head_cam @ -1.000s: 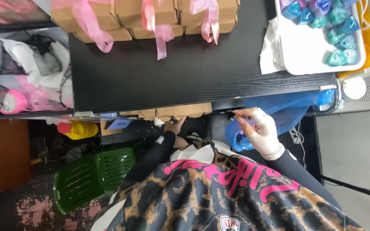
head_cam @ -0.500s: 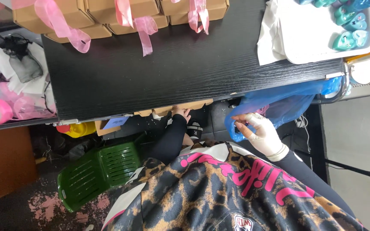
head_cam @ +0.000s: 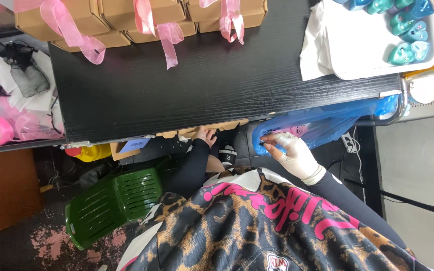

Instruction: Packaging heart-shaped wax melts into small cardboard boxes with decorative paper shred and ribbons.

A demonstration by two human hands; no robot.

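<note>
L hand [head_cam: 206,134] is reaching under the black table [head_cam: 217,85]; fingers hidden among brown boxes [head_cam: 212,128] there, grip unclear. Blue bag [head_cam: 322,123] contents too blurred to ID. Tray [head_cam: 372,55] and ribboned boxes [head_cam: 126,15] are getting cut off at top edge.

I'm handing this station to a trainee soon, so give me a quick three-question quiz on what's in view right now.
1. True or false: the right hand is reaching into the blue plastic bag hanging under the table.
2. What is the left hand touching? A) a white tray B) flat cardboard under the table edge C) the green crate
3. What colour are the ribbons on the cardboard boxes?

Key: 1 true. 2 B, the flat cardboard. 3 pink.
</note>
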